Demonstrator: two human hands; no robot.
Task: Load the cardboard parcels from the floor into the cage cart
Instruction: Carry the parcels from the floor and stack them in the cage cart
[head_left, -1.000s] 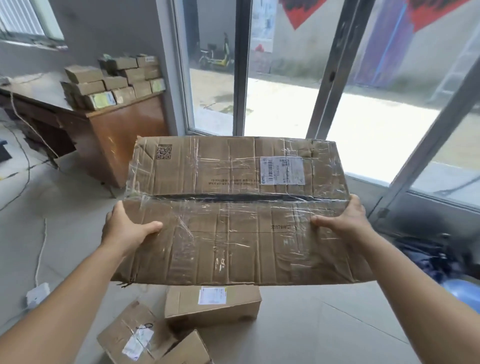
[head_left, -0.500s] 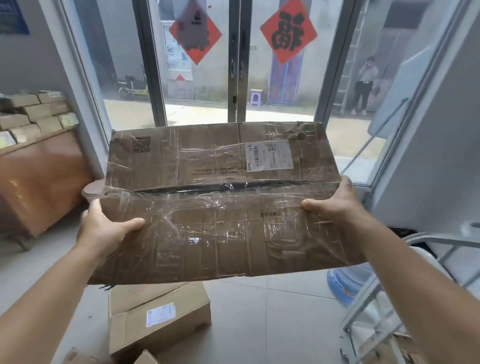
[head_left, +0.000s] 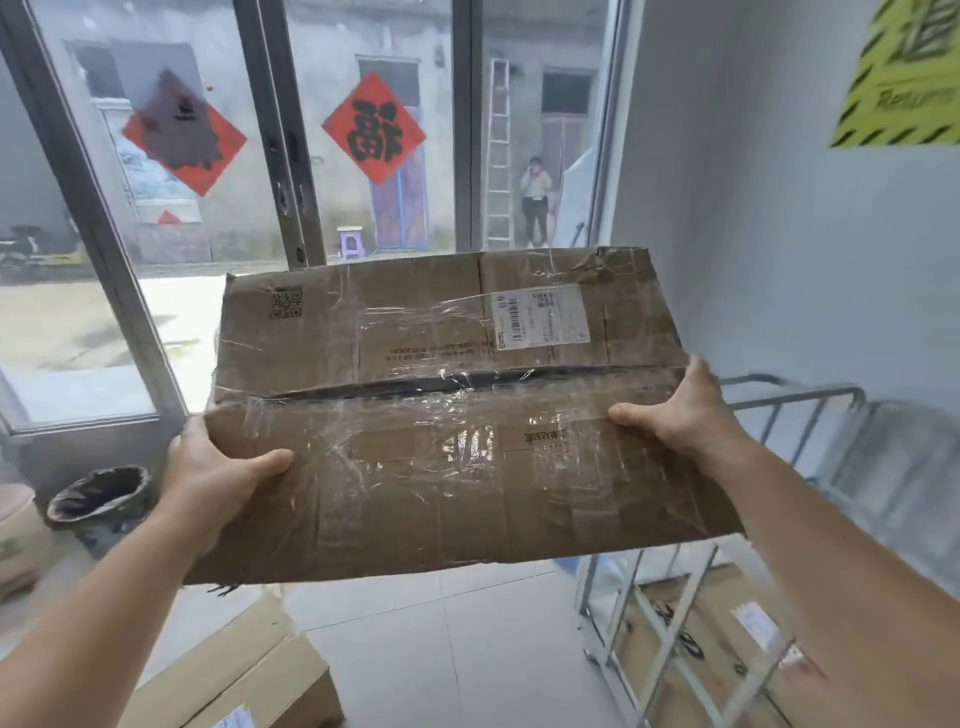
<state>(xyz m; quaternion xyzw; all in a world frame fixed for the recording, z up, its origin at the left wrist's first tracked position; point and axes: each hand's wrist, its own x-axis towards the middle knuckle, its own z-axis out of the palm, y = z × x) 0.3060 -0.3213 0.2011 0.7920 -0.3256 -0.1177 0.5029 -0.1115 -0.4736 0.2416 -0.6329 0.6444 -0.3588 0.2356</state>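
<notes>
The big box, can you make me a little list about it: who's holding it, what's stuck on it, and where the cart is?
held thing: big cardboard box, wrapped in shiny clear tape
left hand: grips the box's left edge, thumb on top
right hand: grips the box's right edge, thumb on top
stuck on it: white label near the far right corner
cage cart: low on the right, parcels already inside
on the floor: another box, lower left
</notes>
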